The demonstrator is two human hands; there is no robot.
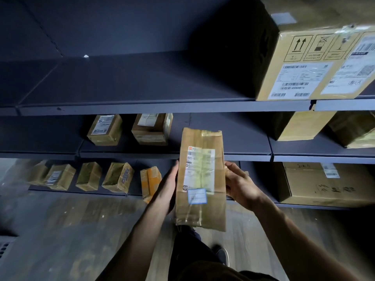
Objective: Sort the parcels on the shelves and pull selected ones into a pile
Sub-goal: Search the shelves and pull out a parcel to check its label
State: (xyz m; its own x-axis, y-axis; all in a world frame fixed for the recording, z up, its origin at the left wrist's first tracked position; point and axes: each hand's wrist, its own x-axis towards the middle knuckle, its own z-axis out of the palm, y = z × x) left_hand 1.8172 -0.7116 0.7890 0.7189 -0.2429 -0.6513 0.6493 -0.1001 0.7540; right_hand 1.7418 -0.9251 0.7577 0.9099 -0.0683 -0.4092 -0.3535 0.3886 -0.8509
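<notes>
Parcel (200,179) between left hand (167,189), right hand (239,185)

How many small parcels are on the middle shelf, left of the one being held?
2. The left parcel and the right parcel lie side by side, apart, both left of the held parcel. The upper shelf may hide others further back.

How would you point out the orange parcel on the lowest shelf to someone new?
Find the lowest shelf, where a row of small parcels stands on the left. The orange parcel is the rightmost of that row, just left of the left hand gripping the tall parcel. It alone is bright orange; its neighbours are dull brown.
</notes>
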